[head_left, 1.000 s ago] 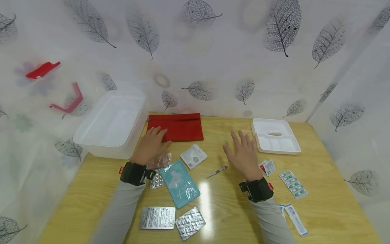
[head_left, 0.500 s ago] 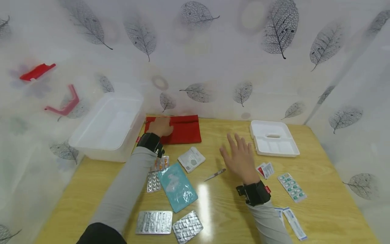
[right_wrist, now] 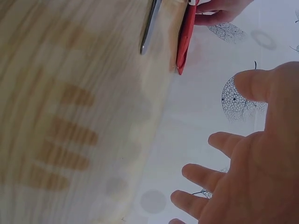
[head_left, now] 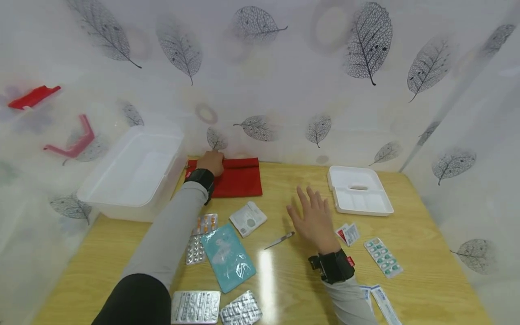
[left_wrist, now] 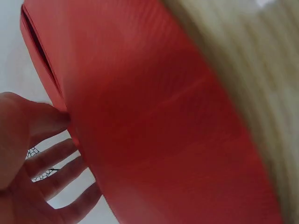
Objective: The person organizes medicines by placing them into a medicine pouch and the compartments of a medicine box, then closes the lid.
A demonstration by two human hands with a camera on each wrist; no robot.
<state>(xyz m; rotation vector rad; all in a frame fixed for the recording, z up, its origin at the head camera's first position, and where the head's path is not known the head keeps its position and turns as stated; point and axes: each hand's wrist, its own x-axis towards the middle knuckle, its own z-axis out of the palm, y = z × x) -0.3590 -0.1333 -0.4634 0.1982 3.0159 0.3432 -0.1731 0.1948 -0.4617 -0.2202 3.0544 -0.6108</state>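
A flat red fabric pouch with a slit-like opening along its far side lies at the back of the table. My left hand is at its far left edge and pinches that edge, with the thumb on the near face and the fingertips passing behind it in the left wrist view. Above the middle right of the table hovers my right hand, palm down and fingers spread, holding nothing. Its shadow falls on the wood in the right wrist view. Just left of it lies a slim pair of tweezers.
A large white bin stands at the left, a shallow white divided tray at the back right. Around the hands lie a teal packet, a white packet, silver blister packs, a green-capsule blister and small sachets.
My left hand has reached from over the near part of the red pouch to its far edge and taken hold there. My right hand has stayed spread in about the same place.
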